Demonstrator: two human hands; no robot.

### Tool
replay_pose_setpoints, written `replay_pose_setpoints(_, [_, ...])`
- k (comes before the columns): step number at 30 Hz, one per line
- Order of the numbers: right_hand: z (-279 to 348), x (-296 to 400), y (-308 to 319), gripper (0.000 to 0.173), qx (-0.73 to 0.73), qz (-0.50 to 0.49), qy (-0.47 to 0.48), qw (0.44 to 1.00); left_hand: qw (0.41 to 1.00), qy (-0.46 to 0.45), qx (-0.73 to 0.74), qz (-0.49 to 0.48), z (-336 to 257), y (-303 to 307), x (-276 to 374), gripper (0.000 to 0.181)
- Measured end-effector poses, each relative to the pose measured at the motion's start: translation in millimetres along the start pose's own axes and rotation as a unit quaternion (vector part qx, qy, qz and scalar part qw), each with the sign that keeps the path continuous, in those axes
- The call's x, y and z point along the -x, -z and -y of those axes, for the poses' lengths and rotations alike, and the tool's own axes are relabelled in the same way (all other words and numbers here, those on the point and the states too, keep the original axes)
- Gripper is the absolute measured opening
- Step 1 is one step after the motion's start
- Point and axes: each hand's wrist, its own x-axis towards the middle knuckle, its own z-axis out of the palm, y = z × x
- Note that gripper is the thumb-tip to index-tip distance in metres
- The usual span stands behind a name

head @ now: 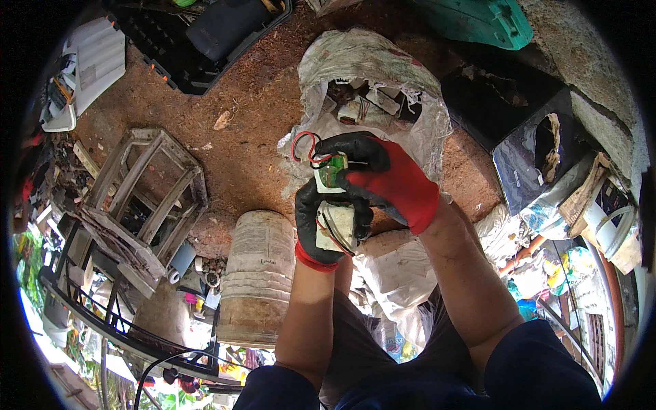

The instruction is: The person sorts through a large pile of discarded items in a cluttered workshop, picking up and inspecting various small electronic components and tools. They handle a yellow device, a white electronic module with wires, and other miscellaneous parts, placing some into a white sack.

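Note:
Both my hands wear red gloves with black-coated palms and fingers. My left hand (312, 225) is closed around a white box-shaped part (335, 228) with black and red wires lying across it. Just above, my right hand (392, 177) grips a small open white casing with a green circuit board (331, 172) inside; red and black wires loop out at its upper left. The two parts are close together. Beyond my hands lies a torn white woven sack (359, 56), and through its opening similar white parts with wires (353, 110) show.
An upturned dirty white bucket (259, 271) stands left of my forearms, with a wooden frame (148, 195) farther left. A black plastic case (220, 46) lies at the upper left. Black panels (533, 128), bags and scrap crowd the right; a teal plastic piece (492, 20) lies at the top.

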Motion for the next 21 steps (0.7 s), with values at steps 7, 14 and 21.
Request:
replay_pose_setpoints(7, [5, 4, -6, 0.054, 0.064, 0.002, 0.045, 0.997, 0.997, -0.068, -0.029, -0.011, 1, -6, -6, 0.051])
replay_pose_setpoints(14, [11, 6, -6, 0.062, 0.067, -0.01, 0.012, 0.998, 0.997, -0.066, -0.024, -0.023, 2, -7, -6, 0.052])
replay_pose_setpoints(21, [-5, 3, -1, 0.042, -0.055, -0.045, 0.025, 0.997, 0.995, 0.017, -0.098, -0.029, 4, -9, -4, 0.055])
